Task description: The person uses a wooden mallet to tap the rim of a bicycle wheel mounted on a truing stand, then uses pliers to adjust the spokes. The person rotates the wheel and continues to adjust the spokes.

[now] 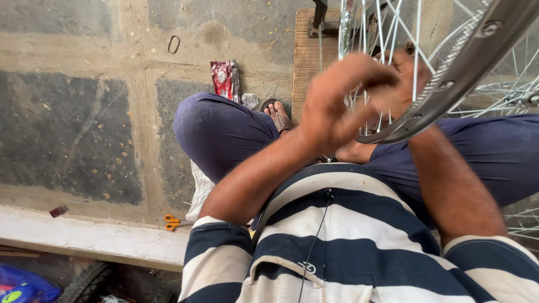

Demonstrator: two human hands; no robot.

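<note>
Steel spokes (387,33) are getting our attention: we're holding the bicycle wheel (449,78) over our lap, left hand (337,101) blurred, its fingers curled at the spokes, though whether they're gripping we cannot tell. Right hand (401,84) is sitting behind the rim. We're better working one spoke at a time, evenly.

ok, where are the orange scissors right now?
The orange-handled scissors lie on the concrete floor low in the head view, on the person's left, beside the white sack by the left arm.

Orange scissors (172,222), red foil packet (224,78), wooden board (307,56), tyre (87,283)
</note>
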